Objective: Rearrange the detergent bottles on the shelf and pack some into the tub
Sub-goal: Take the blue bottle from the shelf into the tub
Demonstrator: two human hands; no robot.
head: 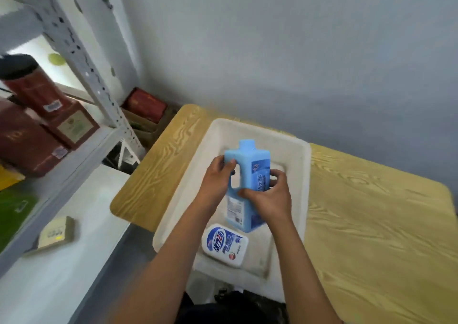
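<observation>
Reaching forward from the bottom edge, two bare forearms meet over a white tub that sits on a wood-grain surface. Nearest in the tub lies a white detergent bottle with a blue and red label, flat on the tub floor near the close end. Just beyond it, a light blue detergent bottle is held in both hands above the tub's middle, its cap pointing away toward the wall and its lower end tilted down close to the white bottle; whether the two touch cannot be told.

The left hand has its grip wrapped around the blue bottle's handle on the left side, fingers curled through the opening. The right hand has its grip pressed on the bottle's body from the right, thumb across the front near the label and fingers reaching behind.

To the left of the surface stands a white metal shelf. On its lower board lies a small pale box. On the board above are dark red boxes and a red canister with a black lid, all blurred. Farther back, in the corner by the grey wall, a cardboard box holds another red package.
</observation>
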